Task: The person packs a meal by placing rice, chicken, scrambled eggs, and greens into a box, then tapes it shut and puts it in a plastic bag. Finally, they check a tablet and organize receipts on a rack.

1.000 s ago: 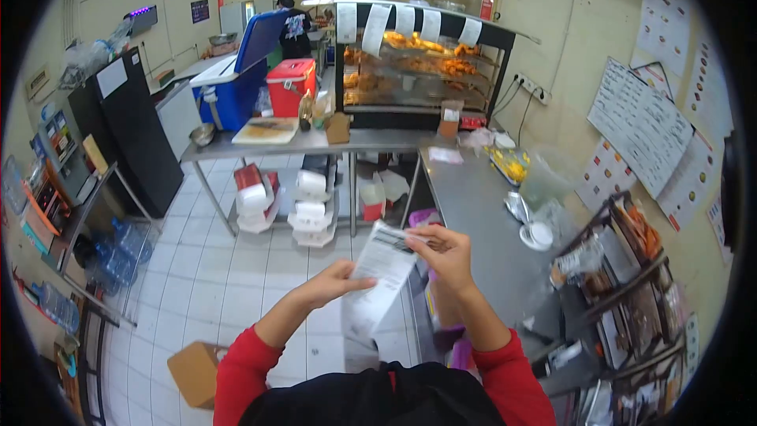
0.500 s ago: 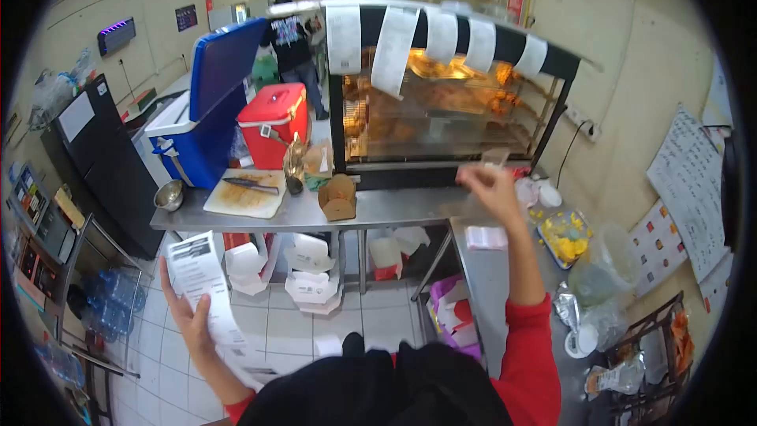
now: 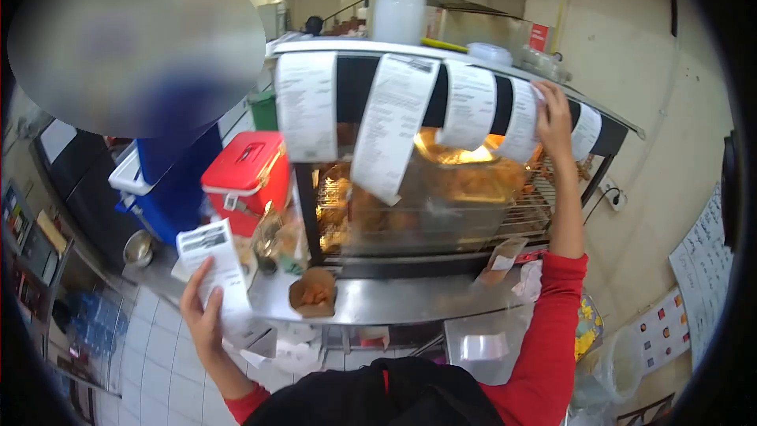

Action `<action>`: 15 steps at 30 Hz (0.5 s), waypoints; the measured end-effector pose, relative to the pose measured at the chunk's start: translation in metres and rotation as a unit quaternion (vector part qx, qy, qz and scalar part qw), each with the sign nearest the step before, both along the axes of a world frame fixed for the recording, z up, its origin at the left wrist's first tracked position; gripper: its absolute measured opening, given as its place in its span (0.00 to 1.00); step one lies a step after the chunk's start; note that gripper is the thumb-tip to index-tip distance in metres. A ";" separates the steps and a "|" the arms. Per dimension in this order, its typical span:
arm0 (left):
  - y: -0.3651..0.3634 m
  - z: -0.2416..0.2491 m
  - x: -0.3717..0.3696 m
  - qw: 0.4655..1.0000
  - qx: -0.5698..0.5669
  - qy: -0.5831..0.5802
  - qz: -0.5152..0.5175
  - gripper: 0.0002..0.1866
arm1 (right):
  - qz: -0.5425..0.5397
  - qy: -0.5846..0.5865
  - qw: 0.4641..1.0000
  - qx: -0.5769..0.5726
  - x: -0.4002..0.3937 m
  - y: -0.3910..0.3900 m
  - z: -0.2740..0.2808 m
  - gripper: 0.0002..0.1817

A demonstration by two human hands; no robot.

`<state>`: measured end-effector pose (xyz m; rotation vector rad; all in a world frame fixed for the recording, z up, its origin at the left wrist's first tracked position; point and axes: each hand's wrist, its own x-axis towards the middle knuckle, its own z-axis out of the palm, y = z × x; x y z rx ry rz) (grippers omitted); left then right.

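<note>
My left hand [image 3: 202, 320] holds a long white printed receipt [image 3: 216, 266] low at the left, over the steel counter's edge. My right hand [image 3: 551, 119] reaches up to the black top band of the glass food warmer [image 3: 418, 197] and touches a paper slip [image 3: 522, 120] hanging there. Whether its fingers grip that slip I cannot tell. Several other white receipts [image 3: 392, 126] hang in a row along the same band. Fried food sits on racks inside the warmer.
A steel counter [image 3: 394, 300] carries a small brown box [image 3: 314, 293], a red cooler [image 3: 247, 177], a blue cooler [image 3: 165, 189] and a metal bowl [image 3: 139, 248]. A power socket [image 3: 613, 197] and wall menus [image 3: 710, 268] are on the right. White packaging lies below the counter.
I have come closer to the warmer. My right hand rose from counter height to the hanging slips on the top band. My left hand kept the receipt and lifted it slightly.
</note>
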<state>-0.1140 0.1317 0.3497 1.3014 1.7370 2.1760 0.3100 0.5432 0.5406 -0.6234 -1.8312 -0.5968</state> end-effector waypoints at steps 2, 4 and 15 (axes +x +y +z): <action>0.014 -0.014 -0.002 0.999 0.031 0.004 -0.015 0.28 | -0.003 -0.006 1.000 0.001 0.000 0.013 0.002 0.15; 0.028 -0.008 0.008 0.998 0.055 -0.011 -0.002 0.29 | -0.019 -0.025 0.999 0.035 0.002 0.020 0.004 0.14; 0.071 0.053 0.059 0.986 0.112 0.094 0.080 0.31 | -0.270 0.034 0.955 0.116 0.059 0.056 -0.010 0.13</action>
